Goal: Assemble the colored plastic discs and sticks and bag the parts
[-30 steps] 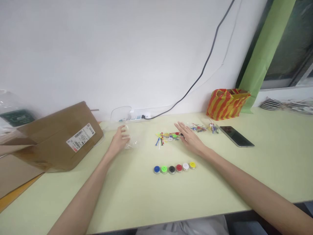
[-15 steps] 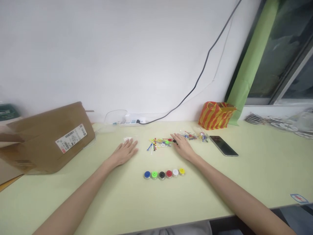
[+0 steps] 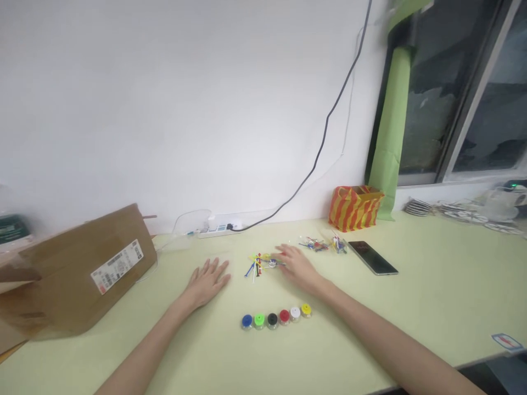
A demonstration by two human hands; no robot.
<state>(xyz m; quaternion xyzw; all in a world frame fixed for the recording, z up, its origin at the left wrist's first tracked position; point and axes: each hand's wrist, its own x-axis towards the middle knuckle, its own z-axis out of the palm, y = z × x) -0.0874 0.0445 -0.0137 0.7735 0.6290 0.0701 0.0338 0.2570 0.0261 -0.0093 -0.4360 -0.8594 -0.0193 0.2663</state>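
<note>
My left hand [image 3: 208, 282] lies flat on the table with its fingers spread and nothing in it. My right hand [image 3: 302, 270] reaches over the right end of a small pile of coloured plastic stick-like pieces [image 3: 259, 264], fingers stretched out and slightly bent. Part of the pile is hidden beneath those fingers, and no piece shows lifted. Nearer to me stands a row of several small clear round pieces with coloured tops: blue [image 3: 246, 321], green, black [image 3: 272, 320], red, white and yellow [image 3: 306, 310].
Beyond my right hand lie small bags of similar pieces [image 3: 316, 244] and a phone [image 3: 373, 258]. A striped bag [image 3: 354, 208] stands by the wall. At left is a cardboard box [image 3: 82, 274]. A power strip [image 3: 220, 226] with a black cable [image 3: 313, 167] is at the back.
The view has tilted up and turned slightly right. My right hand has shifted left over the pile, covering more of its right end. My left hand stays flat, while the clear wrapper near it no longer shows.
</note>
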